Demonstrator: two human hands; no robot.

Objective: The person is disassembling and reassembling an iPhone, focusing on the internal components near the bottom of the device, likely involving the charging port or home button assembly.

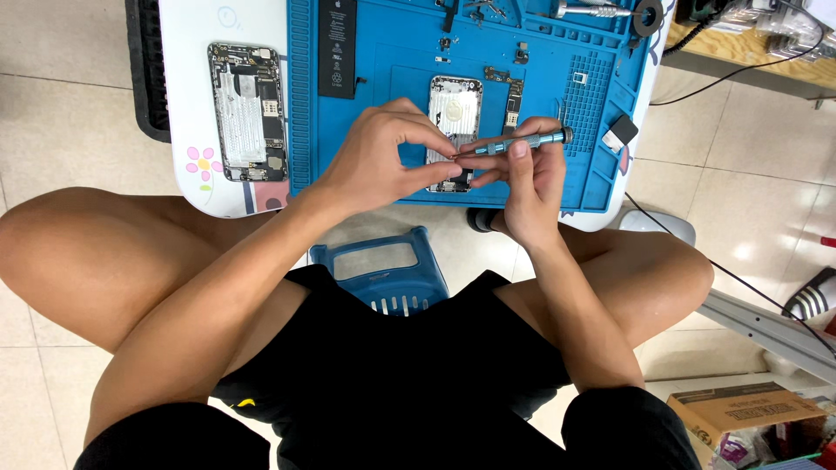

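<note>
head view: my right hand (531,178) grips a small screwdriver (522,142), left hand (383,157) pinched shut at its tip, over the open phone shell (455,113) near the blue mat's (392,74) front edge. i judge a screw is being seated; next needs steady alignment.

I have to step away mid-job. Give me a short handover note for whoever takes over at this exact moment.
Right hand: holds a small blue-grey screwdriver, tip pointing toward the left fingers.
Left hand: thumb and finger pinched at the screwdriver tip; whether a screw is there is too small to tell.
Things: opened silver phone shell lies on the blue work mat, directly under the hands. Battery lies on the mat, upper left. A second opened phone lies on the white table, left of the mat.
Done: shell opened, battery out.
Left: small loose parts on the mat beside the shell.
</note>
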